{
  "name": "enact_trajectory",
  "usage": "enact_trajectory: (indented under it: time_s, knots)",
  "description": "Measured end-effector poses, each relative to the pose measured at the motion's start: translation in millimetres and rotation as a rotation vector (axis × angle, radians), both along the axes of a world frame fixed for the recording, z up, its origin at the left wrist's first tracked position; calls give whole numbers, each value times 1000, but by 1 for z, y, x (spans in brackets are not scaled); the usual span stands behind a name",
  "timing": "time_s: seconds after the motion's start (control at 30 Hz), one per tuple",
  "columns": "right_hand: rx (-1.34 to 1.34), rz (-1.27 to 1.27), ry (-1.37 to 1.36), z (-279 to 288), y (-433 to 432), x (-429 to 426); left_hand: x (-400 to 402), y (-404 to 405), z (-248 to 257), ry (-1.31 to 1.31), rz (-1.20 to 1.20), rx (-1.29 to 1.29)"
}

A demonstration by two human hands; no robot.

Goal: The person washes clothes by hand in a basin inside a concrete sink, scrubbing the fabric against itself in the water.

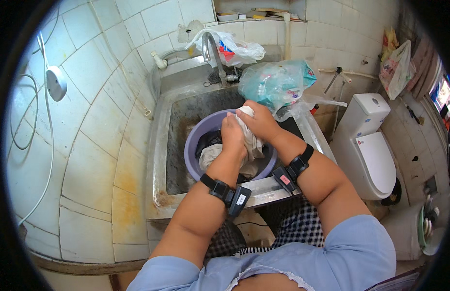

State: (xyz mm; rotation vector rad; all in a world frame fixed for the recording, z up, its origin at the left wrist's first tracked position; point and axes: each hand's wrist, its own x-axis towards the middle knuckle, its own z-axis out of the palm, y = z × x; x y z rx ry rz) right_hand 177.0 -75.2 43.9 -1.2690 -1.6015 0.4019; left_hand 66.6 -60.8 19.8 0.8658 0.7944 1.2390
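Both hands grip a wet, off-white cloth [248, 135] above a purple plastic basin [189, 152]. My left hand [232, 134] is closed around the cloth's near left side, and my right hand [259, 120] clasps its upper right part. The lower end of the cloth hangs into the basin, where more pale fabric [210, 155] lies bunched beside some dark fabric. Whether the pale pieces are one garment, I cannot tell. The basin sits in a stained metal sink [177, 127]. Each forearm wears a black strap with a small device.
A curved metal faucet [210, 47] rises behind the basin. Plastic bags lie at the back of the sink, including a teal-filled clear bag [277, 83] close to my right hand. To the right stands a white toilet [374, 145]; a tiled wall [90, 152] borders the left.
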Motion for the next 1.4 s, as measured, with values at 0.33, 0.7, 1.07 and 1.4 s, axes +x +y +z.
enact_trajectory:
  time_s: [0.33,0.7,1.07,1.4]
  knots:
    - [72,288,-26,16,-16,-12,-9,12,-13,-318,-167,-225]
    - [35,222,-70,12,-14,-10,-10,7,-11,-256,-104,-265]
    - [144,266,-138,19,-24,-12,-16,3,-7,-273,-234,-239]
    - [-20,-66,-80,4,-3,0,-8,-11,6,-184,-205,-131]
